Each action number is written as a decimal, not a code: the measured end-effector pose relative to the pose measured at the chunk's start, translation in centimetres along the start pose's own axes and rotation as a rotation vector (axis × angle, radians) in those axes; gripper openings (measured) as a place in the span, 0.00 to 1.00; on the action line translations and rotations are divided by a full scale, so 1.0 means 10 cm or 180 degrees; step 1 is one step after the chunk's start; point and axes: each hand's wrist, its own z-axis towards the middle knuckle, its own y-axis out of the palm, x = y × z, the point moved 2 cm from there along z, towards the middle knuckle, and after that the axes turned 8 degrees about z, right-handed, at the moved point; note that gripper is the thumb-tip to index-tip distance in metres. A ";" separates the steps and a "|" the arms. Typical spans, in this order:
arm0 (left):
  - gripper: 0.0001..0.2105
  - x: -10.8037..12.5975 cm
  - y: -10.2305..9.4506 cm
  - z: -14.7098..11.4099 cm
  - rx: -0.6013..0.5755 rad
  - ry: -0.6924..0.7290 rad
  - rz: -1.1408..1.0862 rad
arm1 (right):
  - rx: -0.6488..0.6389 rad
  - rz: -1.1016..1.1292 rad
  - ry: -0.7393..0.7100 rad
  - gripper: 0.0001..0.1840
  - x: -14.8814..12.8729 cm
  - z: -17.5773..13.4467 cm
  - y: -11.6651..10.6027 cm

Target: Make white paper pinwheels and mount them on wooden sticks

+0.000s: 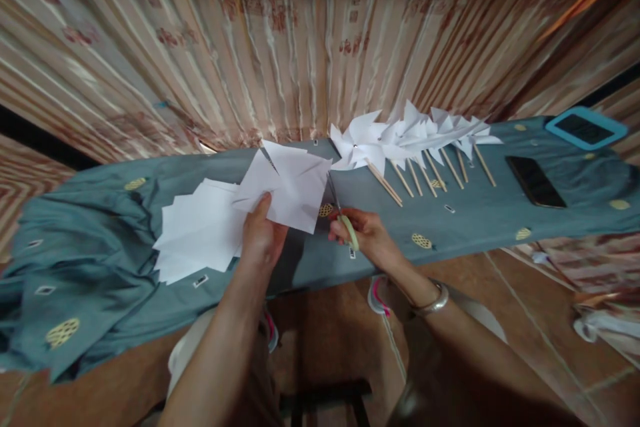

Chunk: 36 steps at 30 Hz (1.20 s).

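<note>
My left hand (264,230) grips a square sheet of white paper (295,190) by its near edge, thumb on top. Slits run inward from the corners of that sheet. In my right hand (364,232) is a pair of scissors (349,230) with pale yellow-green handles; the blades point away from me and their tips are at the sheet's right corner. Whether the blades touch the paper I cannot tell. A fanned stack of white paper sheets (200,230) lies left of my left hand. Beyond my right hand, several white paper pinwheels (360,140) on wooden sticks lie in an overlapping row.
A long narrow table wears a blue-green cloth (310,267), bunched up at the left end. At the right lie a black phone (536,181) and a blue-framed device (586,128). A patterned curtain (310,33) hangs directly behind the table.
</note>
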 end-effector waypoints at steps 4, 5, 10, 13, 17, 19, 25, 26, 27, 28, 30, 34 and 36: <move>0.12 0.06 -0.05 0.10 0.0195 0.0090 -0.0059 | -0.0756 -0.0182 0.0334 0.27 0.01 -0.17 -0.03; 0.12 0.06 -0.05 0.11 0.0224 0.0081 -0.0093 | -0.0913 -0.0181 0.0419 0.27 0.03 -0.20 -0.03; 0.15 0.03 0.01 0.09 0.0362 -0.0109 -0.0328 | -0.1225 -0.0189 0.0769 0.29 0.12 -0.30 0.01; 0.14 0.00 0.05 0.06 0.0355 -0.0186 -0.0342 | -0.1184 -0.0136 0.0652 0.28 0.11 -0.28 0.03; 0.14 -0.04 0.07 0.04 0.0247 -0.0223 -0.0285 | -0.1152 -0.0082 0.0698 0.28 0.12 -0.26 0.03; 0.14 -0.05 0.07 0.03 0.0257 -0.0263 -0.0294 | -0.1148 -0.0098 0.0714 0.28 0.13 -0.25 0.03; 0.13 -0.06 0.08 0.00 0.0205 -0.0341 -0.0292 | -0.1116 -0.0190 0.0606 0.27 0.13 -0.24 0.03; 0.12 -0.06 0.08 -0.01 0.0196 -0.0326 -0.0279 | -0.1116 -0.0176 0.0627 0.27 0.13 -0.24 0.03; 0.11 -0.07 0.07 -0.01 0.0196 -0.0309 -0.0269 | -0.1117 -0.0163 0.0653 0.27 0.13 -0.24 0.04; 0.11 -0.07 0.07 -0.01 0.0197 -0.0292 -0.0262 | -0.1120 -0.0152 0.0675 0.27 0.12 -0.24 0.04; 0.10 -0.08 0.06 -0.01 0.0199 -0.0266 -0.0240 | -0.1122 -0.0146 0.0687 0.26 0.12 -0.24 0.04; 0.08 -0.09 0.07 -0.02 0.0203 -0.0296 -0.0196 | -0.1116 -0.0149 0.0708 0.26 0.14 -0.24 0.04; 0.07 -0.08 0.08 -0.03 0.0210 -0.0314 -0.0209 | -0.1137 -0.0153 0.0711 0.27 0.14 -0.24 0.04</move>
